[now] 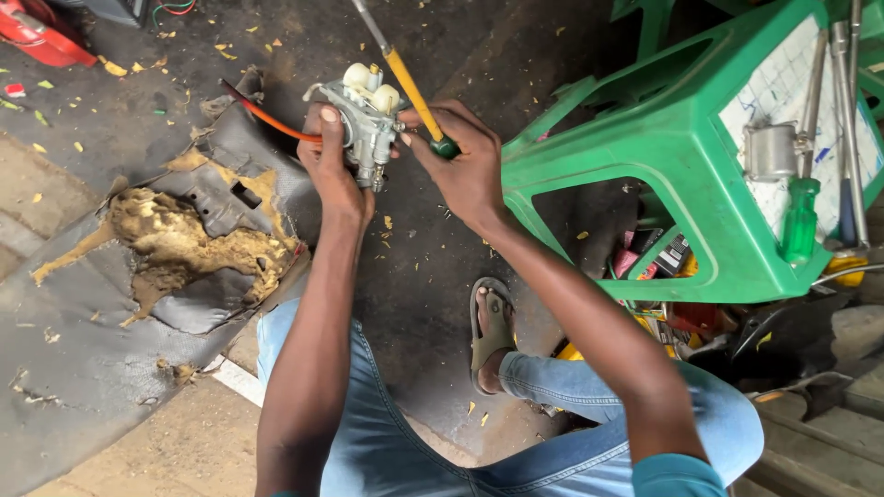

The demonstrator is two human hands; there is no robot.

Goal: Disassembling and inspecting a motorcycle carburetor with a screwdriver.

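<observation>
The left hand (330, 156) is gripping a small metal carburetor (368, 120), fingers wrapped round its body from the left side and holding it up over the dark floor (424, 276). An orange hose (272, 122) is running out from the carburetor's left side, passing behind the left hand toward the torn seat. The right hand (465, 166) is closed on a screwdriver (410, 83) at its green end; the yellow shaft is slanting up and to the left, passing just beside the top right of the carburetor and touching or nearly touching it. Whether the tip is seated in anything cannot be told, since the shaft is running on past the carburetor toward the upper edge of the view.

The person is sitting low, in blue jeans, with one sandalled foot (493, 322) resting on the floor between the arms. To the left, a torn black seat (212, 202) is lying with crumbling yellow foam (175, 244) showing. To the right, a green plastic stool (681, 138) is standing, well apart from the hands, with a green-handled tool (801, 221) and a small metal part (769, 152) lying on its top.
</observation>
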